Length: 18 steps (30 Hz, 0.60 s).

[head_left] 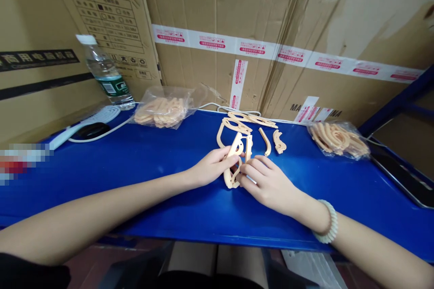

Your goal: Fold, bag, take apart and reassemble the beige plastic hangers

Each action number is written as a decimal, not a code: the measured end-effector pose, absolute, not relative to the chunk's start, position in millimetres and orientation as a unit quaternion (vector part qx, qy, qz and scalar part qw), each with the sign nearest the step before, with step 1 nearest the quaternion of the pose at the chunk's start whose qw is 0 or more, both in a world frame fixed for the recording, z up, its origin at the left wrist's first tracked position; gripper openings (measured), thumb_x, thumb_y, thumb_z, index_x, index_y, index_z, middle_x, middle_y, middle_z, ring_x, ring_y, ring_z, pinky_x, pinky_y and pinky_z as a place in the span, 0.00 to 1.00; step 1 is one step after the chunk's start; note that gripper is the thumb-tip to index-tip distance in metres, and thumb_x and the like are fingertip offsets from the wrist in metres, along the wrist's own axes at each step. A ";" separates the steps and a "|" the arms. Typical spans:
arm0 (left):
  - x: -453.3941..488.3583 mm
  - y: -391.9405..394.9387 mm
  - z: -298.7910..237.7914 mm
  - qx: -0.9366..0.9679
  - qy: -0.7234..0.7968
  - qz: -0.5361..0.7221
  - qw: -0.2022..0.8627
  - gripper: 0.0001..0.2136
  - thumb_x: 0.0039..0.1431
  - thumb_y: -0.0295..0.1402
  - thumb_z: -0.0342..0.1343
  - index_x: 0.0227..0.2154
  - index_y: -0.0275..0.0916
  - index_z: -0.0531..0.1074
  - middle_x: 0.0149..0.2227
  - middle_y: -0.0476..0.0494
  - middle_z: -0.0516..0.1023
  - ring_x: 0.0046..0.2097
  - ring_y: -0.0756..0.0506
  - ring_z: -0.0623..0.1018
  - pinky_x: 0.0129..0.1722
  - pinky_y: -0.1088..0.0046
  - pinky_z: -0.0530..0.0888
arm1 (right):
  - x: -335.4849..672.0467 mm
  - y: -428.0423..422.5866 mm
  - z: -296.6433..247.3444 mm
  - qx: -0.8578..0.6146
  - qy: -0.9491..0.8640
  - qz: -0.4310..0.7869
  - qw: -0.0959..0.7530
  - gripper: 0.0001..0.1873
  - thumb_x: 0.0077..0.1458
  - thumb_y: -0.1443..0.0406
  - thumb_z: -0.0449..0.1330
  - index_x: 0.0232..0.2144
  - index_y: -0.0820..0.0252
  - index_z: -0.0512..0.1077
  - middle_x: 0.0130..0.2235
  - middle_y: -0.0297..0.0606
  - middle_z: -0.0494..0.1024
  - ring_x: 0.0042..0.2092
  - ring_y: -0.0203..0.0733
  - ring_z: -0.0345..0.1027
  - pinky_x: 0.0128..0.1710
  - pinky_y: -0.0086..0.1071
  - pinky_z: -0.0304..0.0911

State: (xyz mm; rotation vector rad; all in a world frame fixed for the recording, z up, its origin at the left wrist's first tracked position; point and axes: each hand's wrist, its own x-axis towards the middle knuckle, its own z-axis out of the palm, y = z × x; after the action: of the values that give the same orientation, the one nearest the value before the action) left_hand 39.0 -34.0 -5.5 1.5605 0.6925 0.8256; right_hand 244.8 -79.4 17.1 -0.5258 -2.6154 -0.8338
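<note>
My left hand point(213, 166) is closed on a beige plastic hanger part point(228, 175), a long curved piece with a rounded loop, held above the table. Close beside it, my right hand point(266, 180) pinches a narrow, straight beige hanger arm point(248, 145), its upper end pointing away from me. The lower ends of both parts meet near my fingertips; whether they are joined is hidden. Just beyond lie several flat beige hanger pieces point(233, 125), a slim curved piece point(265, 142) and a short notched piece point(279, 142).
A clear bag of beige parts point(161, 110) lies at the back left, another bag point(339, 140) at the right. A water bottle point(110, 76), a white handheld fan-like item point(98, 117) and a phone-like dark slab point(403, 180) surround the blue table point(152, 226). Cardboard boxes point(203, 4) wall the back.
</note>
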 end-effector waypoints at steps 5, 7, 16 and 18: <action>38.4 -34.4 -8.2 0.660 0.306 0.378 0.573 0.20 0.63 0.51 0.56 0.38 0.35 0.72 0.35 0.45 0.78 0.36 0.45 0.80 0.37 0.71 0.77 | 246.4 -79.0 18.7 -0.237 -0.912 -0.303 0.143 0.13 0.68 0.72 0.50 0.37 0.63 0.74 0.41 0.45 0.76 0.45 0.50 0.65 0.56 0.49 0.57; 39.4 -35.8 -8.4 0.635 0.316 0.376 0.596 0.22 0.61 0.53 0.57 0.38 0.35 0.72 0.34 0.44 0.79 0.34 0.45 0.81 0.35 0.70 0.79 | 248.2 -77.5 19.1 -0.265 -0.912 -0.288 0.122 0.14 0.67 0.72 0.48 0.35 0.62 0.73 0.37 0.45 0.74 0.43 0.50 0.64 0.53 0.47 0.56; 40.0 -35.5 -5.7 0.549 0.323 0.381 0.671 0.26 0.54 0.56 0.63 0.31 0.32 0.70 0.28 0.40 0.80 0.29 0.45 0.83 0.29 0.72 0.81 | 254.7 -72.6 20.3 -0.268 -0.921 -0.255 0.119 0.18 0.67 0.74 0.44 0.31 0.61 0.70 0.28 0.37 0.70 0.32 0.44 0.58 0.41 0.41 0.53; 39.5 -35.7 -4.6 0.539 0.321 0.385 0.677 0.25 0.55 0.54 0.63 0.31 0.32 0.70 0.28 0.40 0.81 0.29 0.45 0.83 0.29 0.72 0.81 | 253.8 -72.9 21.7 -0.257 -0.920 -0.264 0.134 0.20 0.69 0.74 0.42 0.31 0.61 0.70 0.28 0.37 0.70 0.32 0.44 0.58 0.42 0.41 0.53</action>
State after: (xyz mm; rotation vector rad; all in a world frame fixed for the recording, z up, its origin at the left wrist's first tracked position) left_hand 39.5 -35.7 -4.6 1.2104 0.7221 0.8651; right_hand 253.8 -72.9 21.7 -0.7454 -2.6677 -0.7650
